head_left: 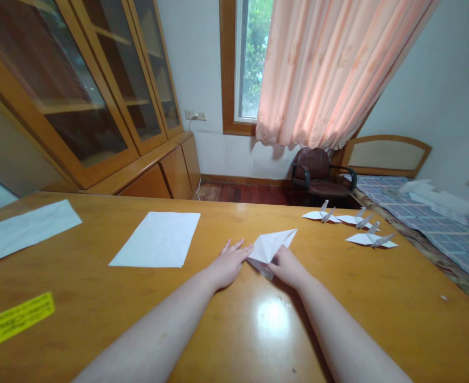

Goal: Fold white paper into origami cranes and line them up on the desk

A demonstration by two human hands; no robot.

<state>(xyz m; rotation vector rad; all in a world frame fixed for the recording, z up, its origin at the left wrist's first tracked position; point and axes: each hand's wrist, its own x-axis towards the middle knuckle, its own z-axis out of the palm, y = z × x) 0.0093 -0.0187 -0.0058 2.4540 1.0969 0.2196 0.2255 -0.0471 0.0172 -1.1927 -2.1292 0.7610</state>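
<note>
A partly folded sheet of white paper (pixel 269 246) is between my hands on the wooden table, one flap raised and pointing to the upper right. My left hand (pixel 229 264) lies on the tabletop with its fingers spread, the fingertips touching the paper's left corner. From the right, my right hand (pixel 287 266) grips the paper; its fingers are curled and partly hidden behind the raised flap. Beyond it, at the right, stand several folded white paper cranes (pixel 372 237).
A stack of white paper (pixel 156 239) lies left of my hands, with a long white strip (pixel 26 231) farther left. A yellow printed label (pixel 16 322) is stuck on the table (pixel 234 340). Past the far edge are an armchair (pixel 318 173), a bed (pixel 429 207) and a glass-door cabinet (pixel 146 143).
</note>
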